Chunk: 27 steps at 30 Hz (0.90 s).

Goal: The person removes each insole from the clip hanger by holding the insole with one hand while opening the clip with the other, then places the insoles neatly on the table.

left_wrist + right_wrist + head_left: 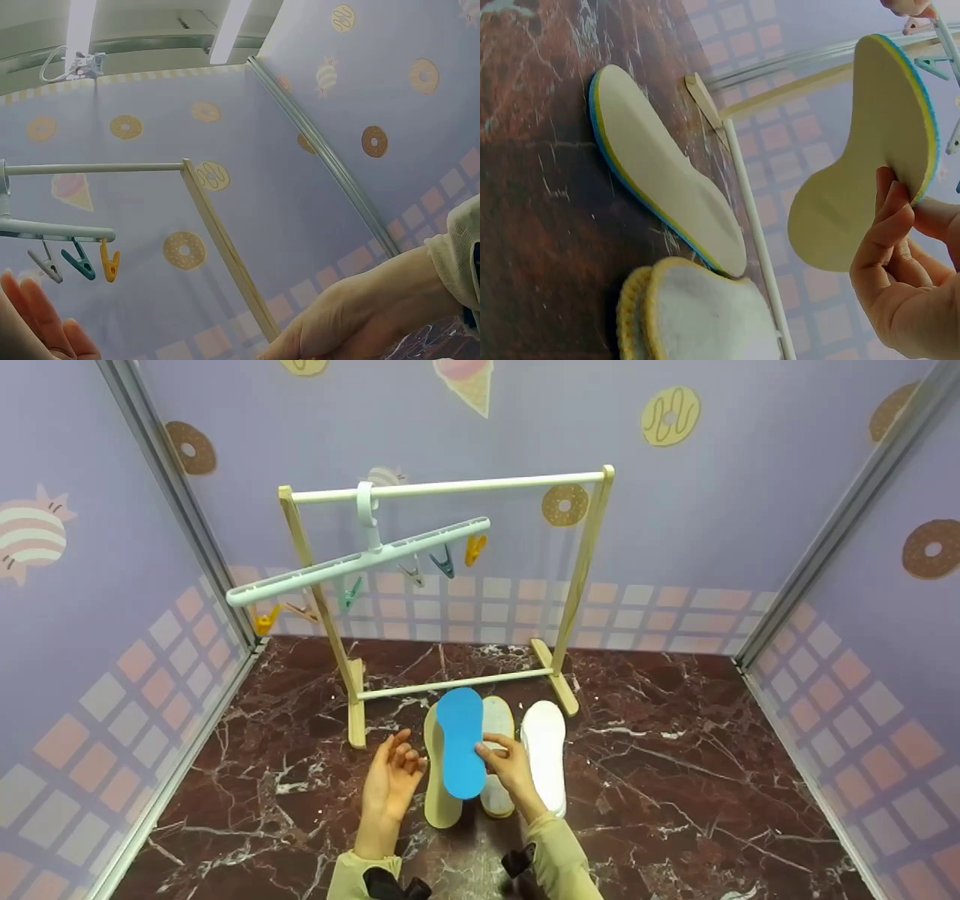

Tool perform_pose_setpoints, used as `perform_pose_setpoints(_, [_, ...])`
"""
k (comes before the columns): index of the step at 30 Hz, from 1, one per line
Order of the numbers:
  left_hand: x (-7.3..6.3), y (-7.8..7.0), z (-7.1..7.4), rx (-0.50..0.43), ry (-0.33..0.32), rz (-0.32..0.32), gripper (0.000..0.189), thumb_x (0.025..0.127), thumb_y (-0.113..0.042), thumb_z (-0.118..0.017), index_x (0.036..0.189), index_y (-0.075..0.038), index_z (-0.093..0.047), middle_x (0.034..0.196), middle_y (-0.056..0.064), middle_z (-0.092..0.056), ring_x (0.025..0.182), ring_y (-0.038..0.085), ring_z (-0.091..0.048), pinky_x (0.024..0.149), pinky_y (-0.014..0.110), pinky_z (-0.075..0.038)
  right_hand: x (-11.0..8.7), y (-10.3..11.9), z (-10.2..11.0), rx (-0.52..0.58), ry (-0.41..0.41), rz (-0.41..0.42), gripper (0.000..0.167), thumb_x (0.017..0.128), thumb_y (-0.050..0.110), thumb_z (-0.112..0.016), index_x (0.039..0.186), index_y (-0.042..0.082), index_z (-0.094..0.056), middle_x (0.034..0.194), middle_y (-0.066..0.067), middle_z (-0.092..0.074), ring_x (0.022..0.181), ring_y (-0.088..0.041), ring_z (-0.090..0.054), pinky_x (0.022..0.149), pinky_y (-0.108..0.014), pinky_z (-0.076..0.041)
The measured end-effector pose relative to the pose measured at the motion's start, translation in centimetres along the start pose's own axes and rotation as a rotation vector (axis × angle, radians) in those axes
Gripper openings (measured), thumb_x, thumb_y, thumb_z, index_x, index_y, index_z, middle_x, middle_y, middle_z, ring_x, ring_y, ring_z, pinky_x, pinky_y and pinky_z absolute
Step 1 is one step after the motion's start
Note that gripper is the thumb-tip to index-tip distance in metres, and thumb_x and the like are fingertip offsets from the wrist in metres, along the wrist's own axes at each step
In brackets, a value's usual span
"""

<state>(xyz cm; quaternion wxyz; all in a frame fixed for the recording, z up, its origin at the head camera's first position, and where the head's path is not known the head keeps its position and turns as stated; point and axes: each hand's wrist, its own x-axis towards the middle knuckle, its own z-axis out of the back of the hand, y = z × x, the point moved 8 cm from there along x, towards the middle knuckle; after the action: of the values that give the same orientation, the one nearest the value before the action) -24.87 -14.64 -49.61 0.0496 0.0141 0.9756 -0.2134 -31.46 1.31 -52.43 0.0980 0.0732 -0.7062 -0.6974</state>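
Observation:
A blue insole (463, 742) is held up off the floor, pinched at its right edge by my right hand (510, 769). The right wrist view shows the beige other face of this insole (840, 180) and its blue and yellow edge. My left hand (391, 780) is raised to the left of the insole, palm up, fingers loosely bent and holding nothing. Beneath lies a matching beige insole (442, 810). Beside it is a pair of pale insoles with yellow edging (497, 802), and to the right a white pair (545, 750).
Behind the insoles stands a wooden rack (581, 577). From its top bar hangs a white hanger (300, 577), tilted down to the left, with several clips such as a yellow clip (475, 550) and a teal clip (442, 561). Patterned walls (750, 510) enclose the dark marble surface (675, 780).

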Motion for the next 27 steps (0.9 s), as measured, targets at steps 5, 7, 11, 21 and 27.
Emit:
perform_pose_setpoints(5, [-0.1,-0.1,0.1,-0.004,-0.009,0.002,0.048,0.099,-0.023,-0.02,0.082,-0.011,-0.064,0.059,-0.007,-0.051,0.058,0.007,-0.051,0.067,0.021,-0.041,0.2,-0.9,-0.4,0.003,0.034,-0.026,0.036,0.084,-0.001,-0.056,0.114,-0.019,-0.047,0.075,-0.016,-0.067,0.057,-0.001,-0.056,0.057,-0.019,-0.049])
perform_pose_setpoints(7, [-0.1,-0.1,0.1,-0.005,-0.008,0.006,0.049,0.099,-0.023,-0.02,0.082,-0.011,-0.064,0.059,-0.007,-0.051,0.058,0.007,-0.051,0.067,0.021,-0.041,0.4,-1.7,-0.5,0.009,0.053,-0.034,0.038,0.084,-0.001,-0.056,0.115,-0.019,-0.045,0.074,-0.013,-0.067,0.058,-0.001,-0.056,0.059,-0.022,-0.05])
perform_pose_setpoints(11, [-0.2,-0.1,0.3,-0.016,-0.009,0.015,0.049,0.099,-0.024,-0.02,0.082,-0.01,-0.064,0.059,-0.006,-0.051,0.058,0.007,-0.051,0.066,0.021,-0.041,1.0,-3.3,-0.7,0.042,0.091,-0.056,0.041,0.084,0.0,-0.056,0.119,-0.017,-0.044,0.075,-0.006,-0.067,0.061,-0.001,-0.057,0.064,-0.024,-0.051])
perform_pose_setpoints(21, [-0.3,-0.3,0.7,-0.008,-0.029,0.012,0.047,0.099,-0.024,-0.021,0.082,-0.01,-0.063,0.06,-0.006,-0.051,0.059,0.007,-0.05,0.066,0.021,-0.041,1.3,-3.9,-1.3,0.029,0.162,-0.05,0.043,0.086,-0.001,-0.052,0.123,-0.018,-0.039,0.078,-0.004,-0.064,0.066,-0.001,-0.056,0.066,-0.021,-0.05])
perform_pose_setpoints(27, [-0.6,-0.3,1.2,-0.03,-0.042,0.015,0.047,0.099,-0.024,-0.021,0.081,-0.009,-0.063,0.06,-0.005,-0.052,0.059,0.008,-0.051,0.066,0.021,-0.041,1.1,-4.0,-1.5,-0.041,0.16,-0.048,0.044,0.088,0.006,-0.053,0.125,-0.013,-0.04,0.093,-0.02,-0.065,0.075,-0.005,-0.059,0.071,-0.026,-0.051])
